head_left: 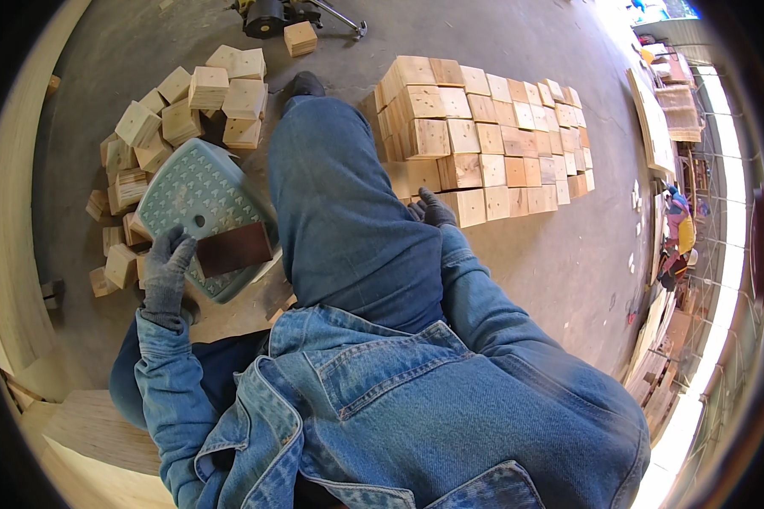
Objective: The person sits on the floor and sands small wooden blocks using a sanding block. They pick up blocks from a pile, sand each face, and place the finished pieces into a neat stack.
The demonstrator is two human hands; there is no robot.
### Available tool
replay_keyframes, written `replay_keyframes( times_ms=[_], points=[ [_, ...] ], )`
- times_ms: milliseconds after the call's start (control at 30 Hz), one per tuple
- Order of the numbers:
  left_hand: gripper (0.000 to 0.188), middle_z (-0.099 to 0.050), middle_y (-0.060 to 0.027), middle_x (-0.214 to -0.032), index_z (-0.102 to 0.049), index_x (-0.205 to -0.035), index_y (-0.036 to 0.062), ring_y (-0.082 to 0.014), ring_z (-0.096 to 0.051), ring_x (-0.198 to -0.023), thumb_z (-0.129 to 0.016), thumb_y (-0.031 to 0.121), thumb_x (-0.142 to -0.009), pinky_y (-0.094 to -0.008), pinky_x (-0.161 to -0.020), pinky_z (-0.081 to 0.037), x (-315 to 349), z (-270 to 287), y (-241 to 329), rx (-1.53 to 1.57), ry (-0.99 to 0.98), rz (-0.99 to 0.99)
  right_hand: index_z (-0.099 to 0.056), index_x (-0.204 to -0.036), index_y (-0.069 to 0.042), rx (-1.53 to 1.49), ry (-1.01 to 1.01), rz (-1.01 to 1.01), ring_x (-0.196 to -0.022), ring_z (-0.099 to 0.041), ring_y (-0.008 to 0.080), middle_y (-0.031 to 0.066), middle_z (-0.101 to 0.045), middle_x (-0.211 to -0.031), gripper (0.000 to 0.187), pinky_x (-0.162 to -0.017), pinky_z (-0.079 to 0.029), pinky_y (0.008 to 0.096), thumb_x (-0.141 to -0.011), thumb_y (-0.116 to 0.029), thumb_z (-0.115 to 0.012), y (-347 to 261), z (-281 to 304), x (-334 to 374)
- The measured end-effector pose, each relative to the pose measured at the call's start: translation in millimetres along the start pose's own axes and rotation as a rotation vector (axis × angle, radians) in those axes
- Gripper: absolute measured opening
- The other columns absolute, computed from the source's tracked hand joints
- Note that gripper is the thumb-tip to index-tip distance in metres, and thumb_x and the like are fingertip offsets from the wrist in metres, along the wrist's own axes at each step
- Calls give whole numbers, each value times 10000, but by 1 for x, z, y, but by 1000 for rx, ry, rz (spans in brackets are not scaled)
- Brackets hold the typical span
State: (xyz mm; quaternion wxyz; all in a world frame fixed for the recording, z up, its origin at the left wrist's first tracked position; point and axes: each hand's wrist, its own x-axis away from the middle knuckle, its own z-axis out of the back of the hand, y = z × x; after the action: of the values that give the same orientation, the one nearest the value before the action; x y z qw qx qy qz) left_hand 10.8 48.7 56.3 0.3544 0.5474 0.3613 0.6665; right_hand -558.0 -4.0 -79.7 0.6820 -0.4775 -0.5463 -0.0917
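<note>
The left gloved hand (168, 265), fingers loosely parted, sits just left of a dark brown block (236, 249) on the green plastic stool (202, 180); the right gloved hand (435, 210), grip unclear, is beside the stacked wooden blocks (491, 140)

Right hand's (435, 209) fingertips sit low between trouser leg (339, 212) and block stack (492, 136); probably partly hidden, contact unclear. Yellow-black machine (267, 17) is cut by the top edge. Right-rim clutter (677, 225) too small to identify.
</note>
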Motion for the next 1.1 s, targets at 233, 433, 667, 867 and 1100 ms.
replay_keyframes(
  times_ms=[233,433,667,867,1100],
  points=[
    [482,-661,-163,-1286,-537,-1430,-64,-219,-651,-1176,-699,111,-1011,-321,-1029,-527,7,2,2,-51,42,-34,-612,-1078,-68,265,-242,18,-577,-541,199,66,-541,-770,203,-500,-455,384,-958,-145,-757,8,-21,13],
    [451,-672,-151,-1286,-568,-1406,-65,-202,-654,-1144,-692,86,-999,-318,-1017,-525,13,16,-16,63,222,-35,-530,-1460,0,1245,-452,426,-1047,-708,345,231,-617,-1352,717,-812,-581,390,-885,-298,-837,49,-34,-38],
    [410,-702,-127,-1228,-608,-1361,-55,-184,-683,-1045,-709,46,-976,-306,-926,-555,29,-5,0,149,425,46,-378,-1572,41,1353,-184,393,-1368,-567,391,279,-510,-1539,1072,-1132,-464,418,-774,-474,-874,53,-111,-71],
    [392,-706,-113,-1175,-605,-1352,-39,-190,-691,-1003,-699,12,-975,-344,-931,-582,25,-24,19,235,475,109,-524,-1475,-21,1429,-43,467,-1342,-584,405,266,-599,-1442,904,-1116,-480,432,-781,-502,-844,-8,-171,-50],
    [398,-703,-82,-1125,-613,-1370,-41,-159,-694,-965,-691,74,-997,-278,-867,-587,5,-23,9,173,429,57,-481,-1501,-44,1529,27,460,-1339,-589,386,257,-593,-1439,977,-1121,-478,437,-770,-588,-836,-20,-203,-99]
  ],
)
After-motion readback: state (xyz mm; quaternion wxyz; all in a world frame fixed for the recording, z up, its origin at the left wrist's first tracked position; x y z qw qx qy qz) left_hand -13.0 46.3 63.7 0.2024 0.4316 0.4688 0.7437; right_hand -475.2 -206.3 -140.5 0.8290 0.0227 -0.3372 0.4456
